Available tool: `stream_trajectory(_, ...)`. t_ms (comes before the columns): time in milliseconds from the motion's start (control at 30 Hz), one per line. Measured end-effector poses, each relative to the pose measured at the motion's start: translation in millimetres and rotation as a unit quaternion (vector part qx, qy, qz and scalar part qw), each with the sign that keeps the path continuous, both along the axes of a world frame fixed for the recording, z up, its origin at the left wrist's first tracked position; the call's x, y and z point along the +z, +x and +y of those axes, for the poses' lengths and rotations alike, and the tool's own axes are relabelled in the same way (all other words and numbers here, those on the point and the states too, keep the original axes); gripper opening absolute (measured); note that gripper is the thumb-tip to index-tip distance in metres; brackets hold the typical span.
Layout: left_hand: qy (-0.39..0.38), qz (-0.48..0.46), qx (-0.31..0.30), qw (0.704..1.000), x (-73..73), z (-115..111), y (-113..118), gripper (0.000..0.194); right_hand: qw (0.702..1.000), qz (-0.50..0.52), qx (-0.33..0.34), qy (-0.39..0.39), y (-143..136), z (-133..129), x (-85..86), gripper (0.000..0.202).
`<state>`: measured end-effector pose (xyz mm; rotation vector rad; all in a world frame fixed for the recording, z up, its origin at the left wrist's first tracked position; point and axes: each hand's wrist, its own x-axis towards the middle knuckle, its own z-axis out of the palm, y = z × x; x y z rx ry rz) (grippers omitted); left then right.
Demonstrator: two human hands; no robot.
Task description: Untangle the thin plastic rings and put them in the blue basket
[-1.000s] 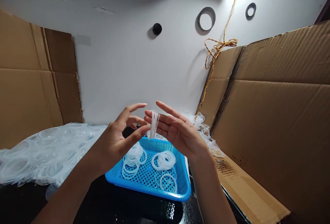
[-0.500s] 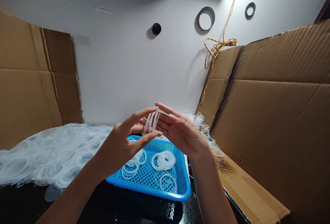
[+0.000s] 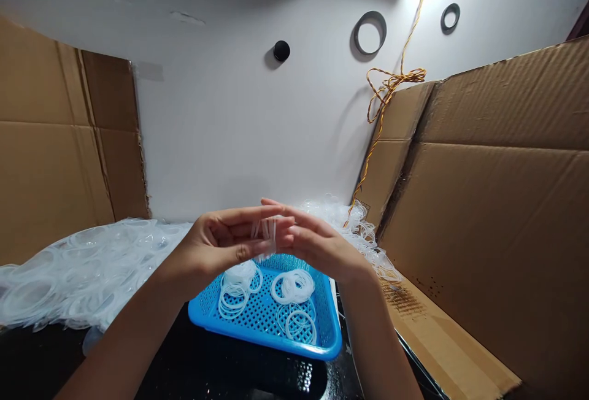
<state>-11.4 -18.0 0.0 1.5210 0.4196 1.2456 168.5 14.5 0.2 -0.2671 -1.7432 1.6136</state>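
Several thin white rubber-like rings [image 3: 264,230] hang in a small bundle between the fingers and thumb of my left hand [image 3: 207,250]. My right hand [image 3: 326,248] meets it from the other side, its fingertips bent in against the rings; the exact grip there is blurred and partly hidden. Both hands are above the back part of a blue perforated plastic basket [image 3: 267,340]. Inside the basket lie a heap of white rings [image 3: 294,286] at right and another pile of rings [image 3: 237,289] at left.
A broad heap of translucent ring-marked pieces [image 3: 92,271] spreads at left on the black surface [image 3: 207,357]. Stringy white scraps [image 3: 365,237] lie behind at right. Cardboard panels [image 3: 497,203] stand on both sides, and an orange twisted cord [image 3: 375,142] hangs along the wall.
Both hands have come closer together and lowered slightly. The right fingertips have moved left onto the rings, and the left hand's finger-to-thumb gap has narrowed.
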Motion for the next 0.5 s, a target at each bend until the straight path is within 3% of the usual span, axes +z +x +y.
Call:
stream_trajectory(133, -0.040, -0.055, -0.029, 0.997, 3.5, 0.8, -2.1, 0.034, 0.995, -0.027, 0.001, 0.091, -1.3, -9.1, -0.7, 0.044)
stream_trajectory(300, -0.094, -0.161, -0.067, 0.980, 11.6, -1.2, -1.2, 0.035, 0.976, -0.046, -0.110, 0.184, -2.2, -18.9, -0.4, 0.069)
stream_trajectory(500, -0.194, -0.211, -0.046, 0.957, 19.3, -0.7, -4.2, 0.035, 0.964, -0.058, -0.167, 0.200, -8.7, -22.2, -3.8, 0.083)
